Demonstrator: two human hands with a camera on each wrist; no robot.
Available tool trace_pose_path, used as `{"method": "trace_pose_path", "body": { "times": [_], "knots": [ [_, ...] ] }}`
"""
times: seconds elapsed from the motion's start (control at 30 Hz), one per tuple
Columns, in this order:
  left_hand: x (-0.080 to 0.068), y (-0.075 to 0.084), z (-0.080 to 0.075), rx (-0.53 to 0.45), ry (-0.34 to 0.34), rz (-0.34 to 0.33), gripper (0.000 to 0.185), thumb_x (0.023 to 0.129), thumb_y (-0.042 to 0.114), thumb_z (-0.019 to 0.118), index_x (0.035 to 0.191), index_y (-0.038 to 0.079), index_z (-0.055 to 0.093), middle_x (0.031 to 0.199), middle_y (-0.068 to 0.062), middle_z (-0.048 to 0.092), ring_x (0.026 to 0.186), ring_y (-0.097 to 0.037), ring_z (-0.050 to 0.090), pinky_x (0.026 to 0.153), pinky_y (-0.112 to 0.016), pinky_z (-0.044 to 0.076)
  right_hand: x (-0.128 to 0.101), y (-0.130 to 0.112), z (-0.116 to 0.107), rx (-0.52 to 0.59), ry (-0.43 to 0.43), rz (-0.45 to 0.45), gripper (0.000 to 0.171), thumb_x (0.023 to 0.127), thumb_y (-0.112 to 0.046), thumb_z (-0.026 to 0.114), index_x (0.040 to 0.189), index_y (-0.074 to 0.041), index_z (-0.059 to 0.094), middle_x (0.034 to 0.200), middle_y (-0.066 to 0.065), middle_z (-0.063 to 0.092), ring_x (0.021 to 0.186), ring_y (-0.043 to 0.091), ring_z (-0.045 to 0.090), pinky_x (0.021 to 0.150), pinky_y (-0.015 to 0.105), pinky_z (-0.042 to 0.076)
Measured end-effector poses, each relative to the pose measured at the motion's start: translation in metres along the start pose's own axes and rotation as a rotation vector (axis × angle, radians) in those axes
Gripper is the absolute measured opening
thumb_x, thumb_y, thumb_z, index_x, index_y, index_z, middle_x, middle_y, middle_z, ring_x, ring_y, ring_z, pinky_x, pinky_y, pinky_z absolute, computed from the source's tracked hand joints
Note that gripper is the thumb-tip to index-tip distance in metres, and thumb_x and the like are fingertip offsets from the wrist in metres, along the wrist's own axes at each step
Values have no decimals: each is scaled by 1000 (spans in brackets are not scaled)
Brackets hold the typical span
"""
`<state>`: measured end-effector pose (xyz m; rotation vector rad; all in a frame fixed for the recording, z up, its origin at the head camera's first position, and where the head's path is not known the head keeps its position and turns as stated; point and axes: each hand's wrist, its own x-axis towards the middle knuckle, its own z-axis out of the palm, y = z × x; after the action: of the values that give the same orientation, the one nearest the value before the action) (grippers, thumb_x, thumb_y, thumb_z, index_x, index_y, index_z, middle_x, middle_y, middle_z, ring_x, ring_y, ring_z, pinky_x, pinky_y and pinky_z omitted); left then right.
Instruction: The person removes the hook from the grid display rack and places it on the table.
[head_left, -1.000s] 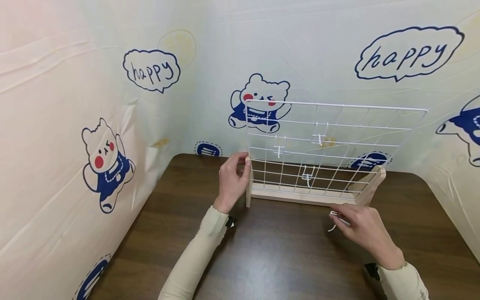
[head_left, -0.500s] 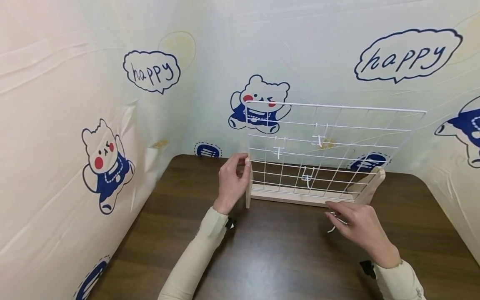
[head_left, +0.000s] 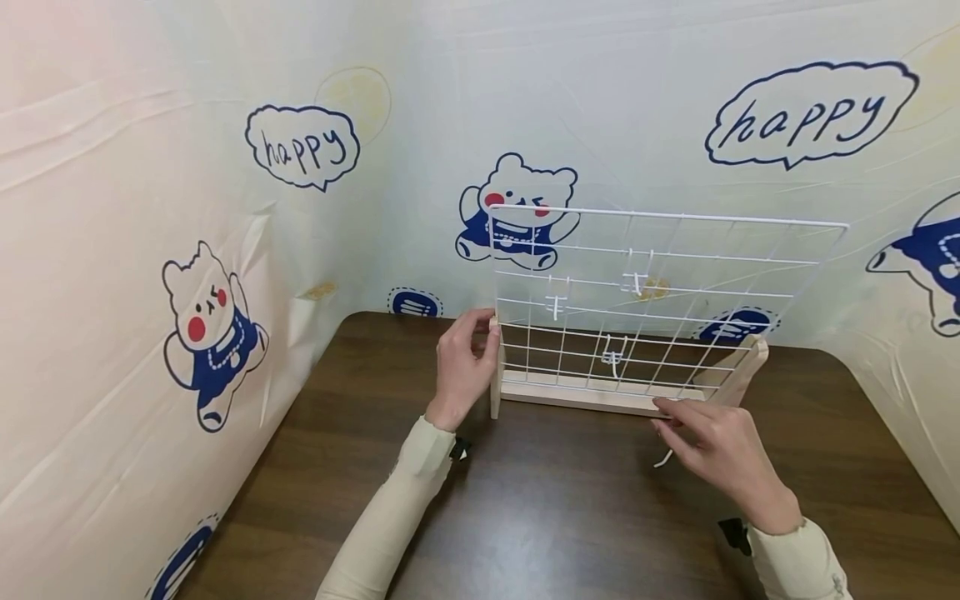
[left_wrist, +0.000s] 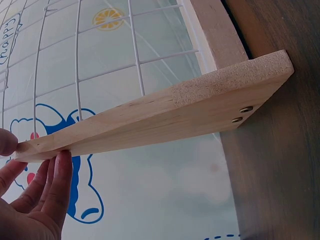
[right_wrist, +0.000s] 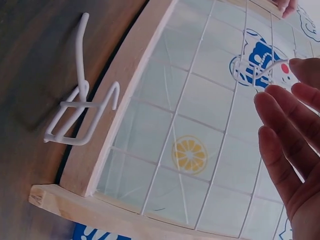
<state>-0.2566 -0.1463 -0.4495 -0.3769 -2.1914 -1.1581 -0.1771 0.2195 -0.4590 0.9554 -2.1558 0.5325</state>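
The right hand (head_left: 720,454) pinches a small white wire hook (right_wrist: 260,67) between thumb and fingertips, holding it just near of the grid's lower right part; a second loose hook (right_wrist: 82,107) lies on the tabletop (head_left: 562,517) against the near edge of the wooden base (head_left: 592,390). The left hand (head_left: 461,367) grips the tip of the left wooden side support (left_wrist: 155,120), thumb on one face and fingers on the other. The white wire grid panel (head_left: 660,292) stands tilted back in that pale wooden stand, at the far middle of the tabletop, with three hooks already hung on its wires. The pinched hook is thin and slick, so it could twist or slip from the fingertips. Pushing on the light grid could also tip the stand if the left hand loosened.
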Motion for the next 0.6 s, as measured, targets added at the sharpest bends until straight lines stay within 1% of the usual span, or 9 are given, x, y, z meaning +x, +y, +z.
{"method": "trace_pose_path", "body": {
  "times": [0.17, 0.3, 0.43, 0.6],
  "knots": [
    [0, 0, 1, 3, -4, -4, 24, 103, 20, 64, 124, 11, 69, 112, -8, 75, 97, -18, 75, 76, -29, 66, 3, -1, 1, -1, 50, -19, 45, 106, -43, 54, 100, -8, 81, 79, 2, 80, 61, 14, 72, 53, 29, 54],
    [0, 1, 2, -2, -5, 5, 23, 102, 18, 64, 123, 11, 69, 111, -8, 75, 97, -18, 75, 75, -26, 65, 5, -1, 2, -3, 80, -29, 43, 105, -43, 56, 100, -9, 81, 78, 0, 79, 60, 13, 71, 52, 28, 53],
    [0, 1, 1, -3, -1, 7, 23, 102, 18, 64, 123, 10, 70, 111, -8, 75, 97, -19, 75, 75, -27, 65, 7, -2, 2, -6, 83, -29, 42, 105, -43, 56, 101, -10, 81, 78, 0, 79, 60, 11, 70, 52, 27, 52],
    [-1, 1, 0, 0, 3, 3, 23, 102, 18, 64, 123, 9, 70, 111, -8, 75, 98, -20, 75, 75, -28, 66, 11, -2, 0, -3, 60, -20, 43, 106, -44, 54, 102, -10, 80, 79, 1, 79, 61, 11, 70, 54, 27, 53]
  ]
}}
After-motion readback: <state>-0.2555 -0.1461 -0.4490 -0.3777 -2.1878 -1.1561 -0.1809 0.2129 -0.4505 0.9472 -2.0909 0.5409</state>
